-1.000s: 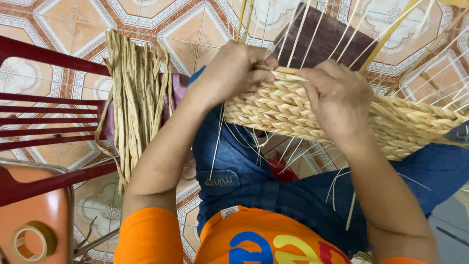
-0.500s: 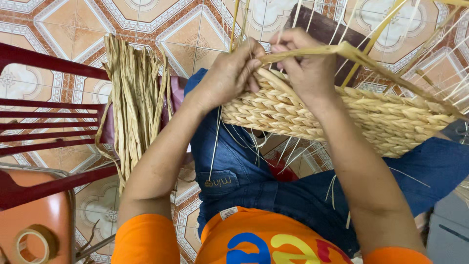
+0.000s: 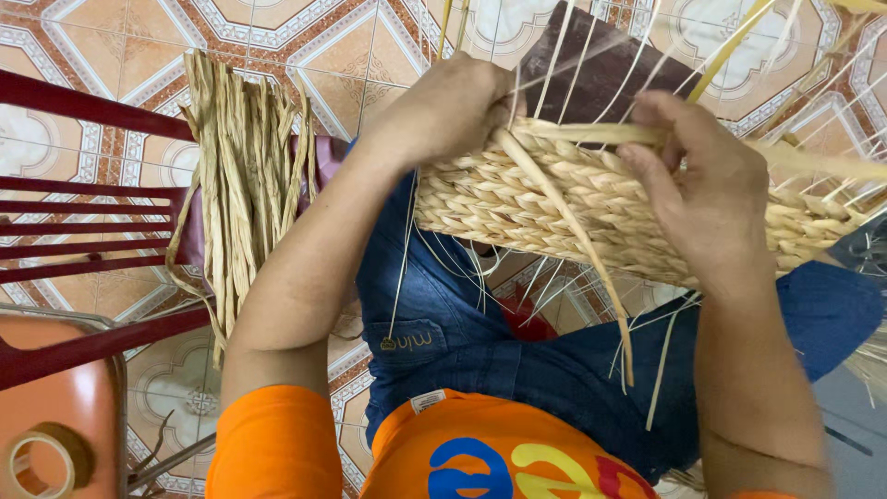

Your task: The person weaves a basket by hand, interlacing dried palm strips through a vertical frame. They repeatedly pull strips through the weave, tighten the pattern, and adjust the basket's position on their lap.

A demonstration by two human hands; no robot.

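A seated person in an orange shirt (image 3: 480, 453) and blue jeans (image 3: 462, 342) works a half-woven straw basket (image 3: 554, 203) held across the lap, seen from above. The right hand (image 3: 711, 185) is clamped on the basket's upper edge, thumb and fingers pinching a flat straw strand (image 3: 591, 134) laid along the rim; the left hand (image 3: 443, 111) is closed over the basket's far left corner, steadying it, though its fingertips are hidden behind the weave. One loose strand (image 3: 564, 222) runs diagonally down across the braided wall and hangs free over the jeans — it looks liable to slip out of line, or to crack at the bend if pulled hard, since the dry fibre appears stiff. The thin upright stakes (image 3: 647, 55) fanning from the top could also snag the working strand. To the person's left, one bundle of raw straw (image 3: 240, 176) lies draped over a red chair (image 3: 83, 231), and one roll of tape (image 3: 42, 462) sits on an orange stool (image 3: 65, 397) at the lower corner. Beyond — one dark board (image 3: 591, 55) behind the basket, and patterned floor tiles (image 3: 139, 46). Count: one basket, one bundle, one roll, two hands.
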